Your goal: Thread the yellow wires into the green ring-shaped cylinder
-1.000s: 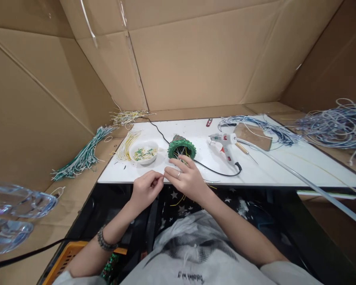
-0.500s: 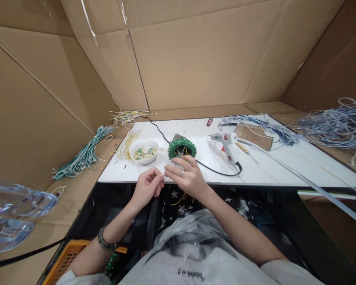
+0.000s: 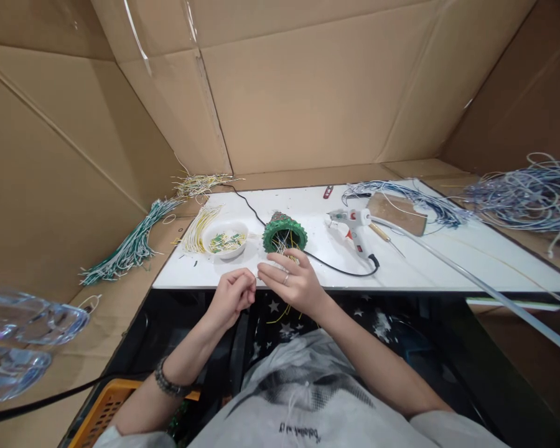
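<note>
While the left hand (image 3: 236, 294) pinches thumb against curled fingers on what looks like a thin strand (image 3: 257, 277), the right hand (image 3: 289, 283) reaches in beside it, fingers extended; its thumb is hidden, so whether that grip holds anything cannot be told. Yellow wires (image 3: 280, 316) show below the right hand, past the near edge of the worktop (image 3: 298, 199). Just beyond the hands lies a green cone (image 3: 284, 224), tipped on its side, its mouth facing the person, with loose white and yellow leads (image 3: 282, 244) inside. The step in hand appears to be fingertip work on the strand's end; the next move would seem to call for a steady left pinch and a light right touch, keeping the leads from snagging. Against the frame half a second earlier, the left fingers look more tightly gathered, while the right hand, the cone and the tools hold nearly the same places. Left of the cone sits a white bowl (image 3: 226, 254) of short coloured clippings (image 3: 228, 241); to its right rest a glue gun (image 3: 352, 219) and an awl (image 3: 380, 233), and, farther out, a tangle of pale blue wire (image 3: 532, 199).
</note>
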`<state>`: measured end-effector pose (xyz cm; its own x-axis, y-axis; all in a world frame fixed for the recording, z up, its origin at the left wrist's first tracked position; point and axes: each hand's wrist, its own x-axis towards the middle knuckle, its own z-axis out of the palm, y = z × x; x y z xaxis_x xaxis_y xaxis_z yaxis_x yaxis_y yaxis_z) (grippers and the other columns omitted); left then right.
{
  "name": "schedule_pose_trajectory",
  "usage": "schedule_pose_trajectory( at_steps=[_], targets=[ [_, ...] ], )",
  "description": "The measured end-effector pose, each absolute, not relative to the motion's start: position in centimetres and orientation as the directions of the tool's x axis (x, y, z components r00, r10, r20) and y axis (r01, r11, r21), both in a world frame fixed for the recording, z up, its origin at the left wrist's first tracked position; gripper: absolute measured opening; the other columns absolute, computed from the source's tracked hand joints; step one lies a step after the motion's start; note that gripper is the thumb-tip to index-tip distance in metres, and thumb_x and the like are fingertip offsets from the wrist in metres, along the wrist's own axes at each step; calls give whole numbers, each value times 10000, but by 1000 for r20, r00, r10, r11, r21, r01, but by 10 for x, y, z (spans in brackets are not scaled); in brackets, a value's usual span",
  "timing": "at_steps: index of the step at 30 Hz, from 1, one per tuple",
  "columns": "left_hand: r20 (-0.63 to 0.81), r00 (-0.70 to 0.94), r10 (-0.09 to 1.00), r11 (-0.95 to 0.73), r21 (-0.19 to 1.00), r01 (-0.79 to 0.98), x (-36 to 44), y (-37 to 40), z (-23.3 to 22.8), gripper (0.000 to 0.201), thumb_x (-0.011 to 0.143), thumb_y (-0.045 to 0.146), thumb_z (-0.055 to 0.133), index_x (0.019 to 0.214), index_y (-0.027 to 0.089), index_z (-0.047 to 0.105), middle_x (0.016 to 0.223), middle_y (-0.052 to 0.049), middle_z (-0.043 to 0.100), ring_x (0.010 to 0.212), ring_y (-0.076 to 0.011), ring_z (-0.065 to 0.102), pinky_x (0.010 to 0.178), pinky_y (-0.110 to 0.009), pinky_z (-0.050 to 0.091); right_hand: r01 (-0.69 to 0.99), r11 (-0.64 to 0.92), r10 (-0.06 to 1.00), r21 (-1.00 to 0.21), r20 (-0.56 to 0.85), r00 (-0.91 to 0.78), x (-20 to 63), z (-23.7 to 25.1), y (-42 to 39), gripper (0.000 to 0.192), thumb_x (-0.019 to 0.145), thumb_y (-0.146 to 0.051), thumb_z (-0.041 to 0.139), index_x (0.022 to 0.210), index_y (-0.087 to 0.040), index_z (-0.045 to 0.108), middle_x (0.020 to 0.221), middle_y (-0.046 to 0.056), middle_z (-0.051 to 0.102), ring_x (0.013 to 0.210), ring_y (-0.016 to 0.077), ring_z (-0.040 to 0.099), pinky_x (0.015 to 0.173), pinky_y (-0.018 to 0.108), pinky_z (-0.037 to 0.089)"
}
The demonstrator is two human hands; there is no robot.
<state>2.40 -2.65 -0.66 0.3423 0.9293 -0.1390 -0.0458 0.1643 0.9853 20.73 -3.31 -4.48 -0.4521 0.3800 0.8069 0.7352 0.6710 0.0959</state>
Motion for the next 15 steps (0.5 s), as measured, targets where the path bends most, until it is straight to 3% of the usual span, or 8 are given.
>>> schedule_pose_trajectory(
  at_steps=[4, 8, 11, 15],
  targets=[
    [-419, 444, 792, 555, 797, -238, 25, -29, 6, 300, 881, 134, 526, 582, 150, 500, 458, 65, 389, 329, 17, 119, 350, -105, 166, 707, 707, 436, 19, 776, -457, 208, -45, -35, 221, 1024, -156, 591, 1048, -291, 763, 1159, 15, 813, 1157, 219, 726, 1046, 420, 538],
    [-488, 455, 745, 648, 689, -323, 26, -35, 15, 316, 913, 51, 422, 622, 137, 510, 496, 80, 342, 330, 25, 94, 349, -77, 165, 716, 698, 468, -6, 761, -450, 209, -46, -35, 222, 1023, -170, 595, 1059, -302, 771, 1167, 10, 813, 1145, 222, 733, 1032, 419, 551],
    [-409, 393, 824, 531, 798, -284, 27, -40, 11, 297, 913, 119, 471, 627, 140, 550, 501, 52, 437, 332, 14, 145, 355, -108, 180, 732, 680, 421, 42, 795, -437, 209, -48, -33, 241, 1026, -148, 582, 1051, -300, 768, 1169, -5, 813, 1163, 212, 718, 1034, 407, 536],
    [-19, 252, 967, 11, 999, 35, 23, -43, 0, 247, 896, 276, 613, 674, 170, 634, 522, 14, 576, 366, -53, 358, 412, -182, 279, 747, 665, 436, 3, 810, -392, 206, -38, -36, 268, 1042, -141, 535, 1043, -278, 766, 1142, 4, 814, 1192, 203, 690, 1060, 416, 510]
  ],
)
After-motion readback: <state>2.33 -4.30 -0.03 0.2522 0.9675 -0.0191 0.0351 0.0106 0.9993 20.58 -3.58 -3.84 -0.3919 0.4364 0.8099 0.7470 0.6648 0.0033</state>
